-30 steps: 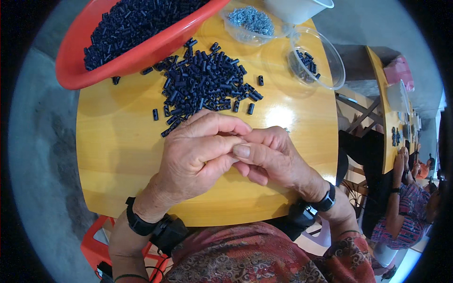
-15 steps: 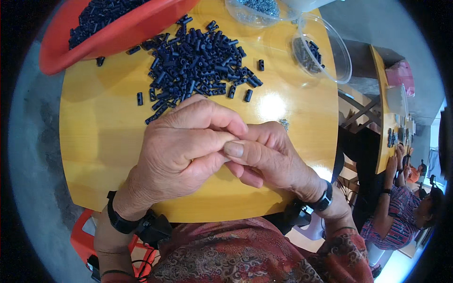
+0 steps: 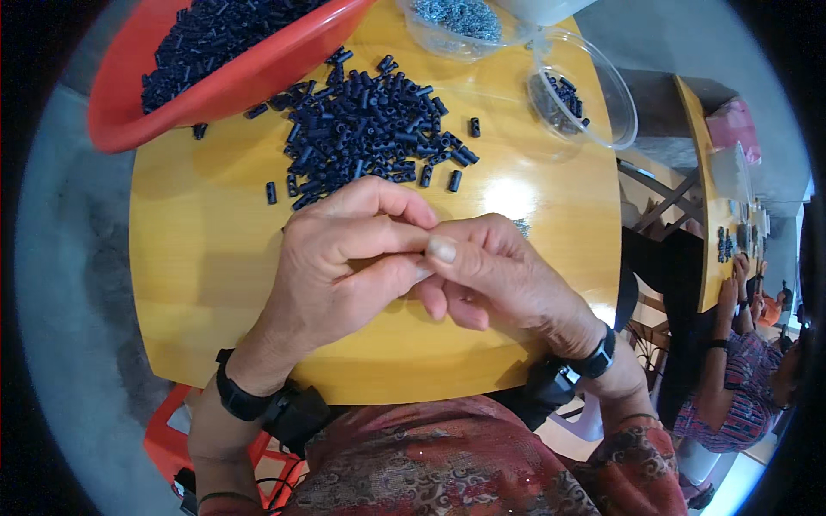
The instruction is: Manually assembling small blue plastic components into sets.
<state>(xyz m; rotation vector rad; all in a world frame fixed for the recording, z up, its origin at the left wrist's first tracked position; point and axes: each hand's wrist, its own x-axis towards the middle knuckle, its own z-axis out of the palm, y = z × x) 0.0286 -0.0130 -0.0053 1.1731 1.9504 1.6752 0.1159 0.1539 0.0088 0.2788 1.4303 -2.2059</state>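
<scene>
My left hand and my right hand meet above the middle of the yellow table. Their thumbs and fingertips pinch together at one spot, and whatever lies between them is hidden by the fingers. Just beyond my left hand spreads a heap of small black plastic tubes with holes in their sides. A small pile of silvery metal parts shows partly behind my right hand.
A red basin full of black tubes stands at the far left. At the far side are a clear tub of metal parts and a clear container holding some tubes. Another person sits at a table on the right.
The whole view has shifted slightly, so table and basin appear a little further right. My hands stay pinched together, with the left fingers a bit straighter.
</scene>
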